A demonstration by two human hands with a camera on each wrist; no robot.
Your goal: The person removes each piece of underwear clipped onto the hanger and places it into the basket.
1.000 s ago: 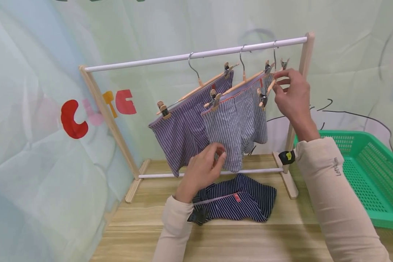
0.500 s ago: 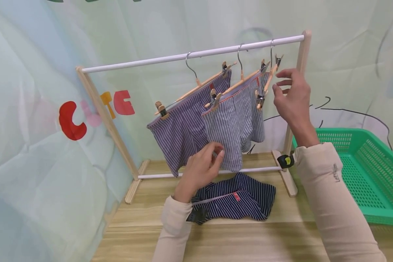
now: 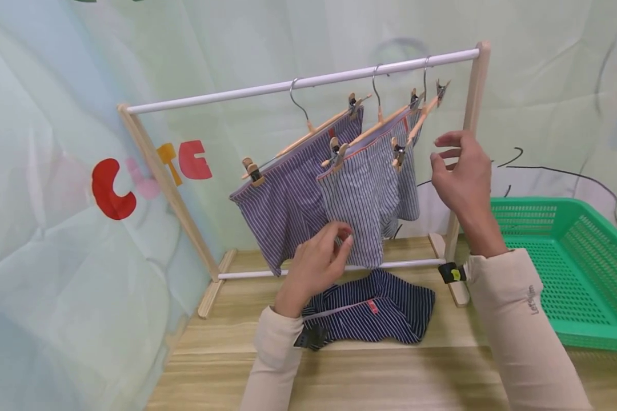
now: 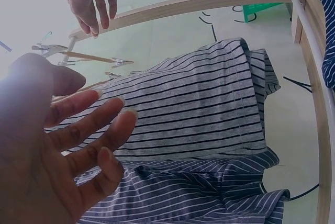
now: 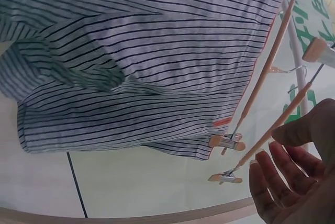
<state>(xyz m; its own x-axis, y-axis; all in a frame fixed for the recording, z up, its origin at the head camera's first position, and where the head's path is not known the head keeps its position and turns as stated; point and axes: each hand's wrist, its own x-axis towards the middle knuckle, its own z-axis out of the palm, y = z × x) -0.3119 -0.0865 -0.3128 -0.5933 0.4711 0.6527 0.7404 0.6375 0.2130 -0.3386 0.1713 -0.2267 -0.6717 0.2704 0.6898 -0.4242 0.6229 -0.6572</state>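
Both hands hold nothing. My left hand (image 3: 316,260), fingers loosely bent, is in front of the hanging shorts; the head view does not settle whether it touches them. My right hand (image 3: 465,177) is just right of a bare clip hanger (image 3: 423,124), fingers loosely curved and apart from it in the head view. Grey striped shorts (image 3: 362,200) hang from a second clip hanger (image 3: 383,125), clipped at the waistband. Purple striped shorts (image 3: 283,214) hang behind on a third clip hanger (image 3: 313,136). Navy striped shorts (image 3: 391,319) lie on the table, partly behind my left wrist.
A wooden rack with a white rail (image 3: 211,97) bears the hangers. Its right post (image 3: 474,103) stands behind my right hand. To the right is a green plastic basket (image 3: 586,334). The wooden table (image 3: 226,365) extends in front, and a printed cloth hangs behind.
My right hand has let go of the bare hanger and moved slightly down and away. That hanger has swung, its near clip shifting left. My left hand has stayed in place.
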